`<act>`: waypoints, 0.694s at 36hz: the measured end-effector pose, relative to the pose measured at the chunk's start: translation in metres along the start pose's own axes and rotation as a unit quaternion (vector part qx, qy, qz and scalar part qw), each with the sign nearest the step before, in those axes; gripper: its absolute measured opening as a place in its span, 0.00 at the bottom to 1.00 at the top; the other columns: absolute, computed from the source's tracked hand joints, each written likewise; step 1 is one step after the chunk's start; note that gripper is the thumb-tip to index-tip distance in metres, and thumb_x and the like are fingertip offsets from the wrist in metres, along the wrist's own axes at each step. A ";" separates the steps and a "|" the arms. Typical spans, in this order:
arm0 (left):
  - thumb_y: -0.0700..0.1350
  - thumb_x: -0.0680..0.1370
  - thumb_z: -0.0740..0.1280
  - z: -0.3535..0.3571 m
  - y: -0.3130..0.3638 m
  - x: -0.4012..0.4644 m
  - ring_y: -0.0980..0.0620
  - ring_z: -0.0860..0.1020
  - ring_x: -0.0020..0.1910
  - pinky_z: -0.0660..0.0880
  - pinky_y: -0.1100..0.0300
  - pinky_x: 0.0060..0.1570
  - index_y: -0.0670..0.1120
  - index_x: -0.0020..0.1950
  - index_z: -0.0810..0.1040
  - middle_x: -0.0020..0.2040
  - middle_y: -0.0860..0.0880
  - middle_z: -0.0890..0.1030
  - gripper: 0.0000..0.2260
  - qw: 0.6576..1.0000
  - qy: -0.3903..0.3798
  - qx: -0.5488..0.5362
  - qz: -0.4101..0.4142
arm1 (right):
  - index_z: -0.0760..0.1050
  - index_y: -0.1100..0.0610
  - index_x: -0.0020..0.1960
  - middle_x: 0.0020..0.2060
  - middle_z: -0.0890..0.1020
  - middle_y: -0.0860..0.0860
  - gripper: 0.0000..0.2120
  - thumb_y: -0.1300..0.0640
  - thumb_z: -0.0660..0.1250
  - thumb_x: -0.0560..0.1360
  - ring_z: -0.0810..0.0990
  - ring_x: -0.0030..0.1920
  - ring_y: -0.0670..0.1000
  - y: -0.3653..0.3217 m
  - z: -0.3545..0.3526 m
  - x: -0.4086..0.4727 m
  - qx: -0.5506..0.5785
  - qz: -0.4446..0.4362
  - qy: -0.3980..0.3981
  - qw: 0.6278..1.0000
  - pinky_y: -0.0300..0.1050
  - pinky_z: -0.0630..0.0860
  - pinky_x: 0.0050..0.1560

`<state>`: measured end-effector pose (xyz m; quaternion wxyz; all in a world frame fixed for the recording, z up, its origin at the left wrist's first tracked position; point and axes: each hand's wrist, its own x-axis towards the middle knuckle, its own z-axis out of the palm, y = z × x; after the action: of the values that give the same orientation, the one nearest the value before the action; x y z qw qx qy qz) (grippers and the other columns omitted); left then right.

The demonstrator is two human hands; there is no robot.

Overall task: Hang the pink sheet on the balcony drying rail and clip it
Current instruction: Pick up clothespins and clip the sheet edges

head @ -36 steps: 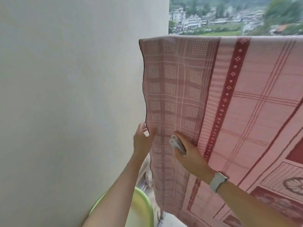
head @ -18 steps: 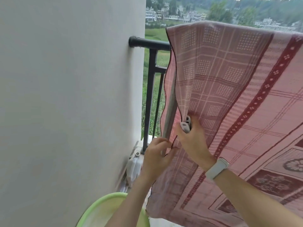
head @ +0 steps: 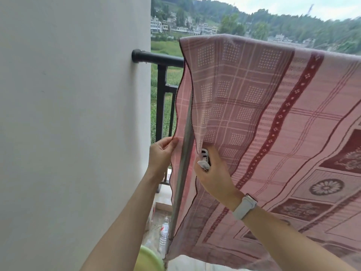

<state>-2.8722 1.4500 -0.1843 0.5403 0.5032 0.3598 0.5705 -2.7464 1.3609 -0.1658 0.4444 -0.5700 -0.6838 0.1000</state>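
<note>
near: green basin (head: 148, 259) cut off at bottom edge | my right hand (head: 214, 173) closes on one pale clip (head: 204, 160), half hidden | my left hand (head: 161, 153) pinches the hem of the one pink sheet (head: 273, 118) | steel pole (head: 182, 173) between its two layers | far: sheet hides the rail's top; black railing (head: 158, 58) bare at left

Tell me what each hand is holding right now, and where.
Left hand pinches the pink sheet by its far layer's side edge. Right hand holds the near layer's edge plus white clips.
</note>
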 end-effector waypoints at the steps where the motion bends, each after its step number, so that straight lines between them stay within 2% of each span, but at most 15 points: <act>1: 0.39 0.76 0.66 -0.002 0.001 -0.001 0.59 0.81 0.36 0.76 0.68 0.37 0.39 0.49 0.81 0.37 0.52 0.83 0.06 1.000 0.009 -0.015 0.008 | 0.60 0.42 0.39 0.25 0.60 0.44 0.17 0.62 0.62 0.73 0.62 0.25 0.45 -0.003 0.000 -0.001 -0.007 -0.016 0.001 1.000 0.36 0.59 0.27; 5: 0.38 0.75 0.66 -0.007 0.000 -0.006 0.58 0.80 0.36 0.76 0.66 0.38 0.44 0.46 0.81 0.35 0.55 0.84 0.05 0.999 0.028 -0.046 0.005 | 0.58 0.41 0.40 0.27 0.60 0.40 0.11 0.55 0.58 0.69 0.67 0.28 0.41 -0.004 0.006 -0.012 -0.042 -0.053 -0.006 0.998 0.33 0.59 0.27; 7: 0.40 0.76 0.65 -0.007 0.000 -0.006 0.55 0.81 0.39 0.78 0.63 0.42 0.41 0.48 0.81 0.37 0.53 0.84 0.06 0.998 0.012 -0.055 -0.022 | 0.68 0.46 0.52 0.29 0.64 0.39 0.12 0.58 0.61 0.71 0.69 0.28 0.40 0.009 0.011 -0.017 -0.075 -0.030 -0.022 0.996 0.31 0.60 0.29; 9: 0.41 0.75 0.65 -0.006 0.001 -0.005 0.52 0.80 0.42 0.77 0.58 0.47 0.41 0.49 0.81 0.40 0.50 0.84 0.07 0.998 -0.018 -0.049 -0.037 | 0.65 0.51 0.66 0.37 0.75 0.42 0.22 0.58 0.62 0.73 0.74 0.32 0.43 0.023 0.014 -0.018 -0.128 -0.033 -0.032 0.991 0.34 0.68 0.33; 10: 0.42 0.75 0.65 -0.007 0.003 -0.005 0.50 0.80 0.43 0.77 0.56 0.49 0.42 0.49 0.82 0.42 0.48 0.84 0.07 0.997 -0.037 -0.045 -0.040 | 0.62 0.49 0.68 0.41 0.79 0.48 0.24 0.55 0.60 0.73 0.76 0.33 0.47 0.028 0.014 -0.018 -0.152 -0.037 -0.038 0.987 0.38 0.70 0.32; 11: 0.42 0.76 0.64 -0.007 0.006 -0.005 0.50 0.81 0.44 0.76 0.55 0.49 0.42 0.49 0.82 0.43 0.47 0.83 0.08 0.996 -0.060 -0.043 -0.040 | 0.60 0.48 0.68 0.43 0.80 0.50 0.24 0.52 0.57 0.73 0.76 0.32 0.49 0.032 0.013 -0.019 -0.164 -0.039 -0.043 0.985 0.38 0.70 0.29; 13: 0.43 0.78 0.61 -0.007 0.011 -0.007 0.51 0.81 0.44 0.76 0.56 0.47 0.43 0.50 0.81 0.44 0.48 0.83 0.10 0.994 -0.099 -0.041 -0.038 | 0.60 0.49 0.67 0.40 0.81 0.50 0.23 0.49 0.54 0.72 0.73 0.28 0.46 0.037 0.012 -0.017 -0.179 -0.057 -0.045 0.981 0.32 0.63 0.24; 16: 0.47 0.79 0.60 -0.008 0.016 -0.010 0.51 0.80 0.46 0.77 0.57 0.47 0.46 0.50 0.81 0.45 0.49 0.83 0.11 0.991 -0.127 -0.038 -0.028 | 0.61 0.48 0.66 0.33 0.80 0.49 0.25 0.53 0.64 0.71 0.73 0.23 0.47 0.037 0.008 -0.013 -0.215 -0.077 -0.061 0.972 0.32 0.62 0.22; 19: 0.51 0.76 0.61 -0.007 0.016 -0.016 0.50 0.79 0.49 0.77 0.55 0.49 0.48 0.51 0.81 0.48 0.49 0.82 0.12 0.989 -0.141 -0.043 -0.011 | 0.62 0.49 0.67 0.30 0.80 0.47 0.27 0.49 0.63 0.69 0.71 0.21 0.44 0.039 0.004 -0.012 -0.243 -0.107 -0.070 0.962 0.27 0.55 0.22; 20: 0.51 0.75 0.62 -0.007 0.016 -0.018 0.51 0.80 0.48 0.77 0.57 0.47 0.48 0.51 0.82 0.47 0.50 0.83 0.12 0.989 -0.139 -0.049 -0.009 | 0.61 0.48 0.69 0.32 0.80 0.46 0.28 0.47 0.62 0.70 0.73 0.22 0.44 0.039 0.003 -0.012 -0.254 -0.111 -0.081 0.957 0.27 0.56 0.22; 22: 0.53 0.74 0.65 -0.006 0.015 -0.021 0.53 0.80 0.45 0.76 0.60 0.43 0.49 0.49 0.82 0.45 0.51 0.83 0.11 0.990 -0.132 -0.049 0.001 | 0.56 0.45 0.72 0.36 0.81 0.45 0.29 0.43 0.59 0.72 0.76 0.27 0.45 0.042 0.003 -0.013 -0.278 -0.130 -0.101 0.946 0.32 0.65 0.22; 25: 0.59 0.70 0.68 -0.007 0.013 -0.022 0.52 0.80 0.45 0.75 0.57 0.45 0.50 0.49 0.82 0.44 0.52 0.83 0.16 0.991 -0.127 -0.041 0.022 | 0.53 0.43 0.73 0.41 0.81 0.45 0.31 0.44 0.59 0.73 0.78 0.32 0.45 0.050 0.001 -0.014 -0.274 -0.143 -0.109 0.945 0.37 0.74 0.25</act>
<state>-2.8838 1.4273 -0.1778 0.5894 0.5567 0.2535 0.5277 -2.7133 1.3660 -0.2055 0.2038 -0.5519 -0.8031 -0.0941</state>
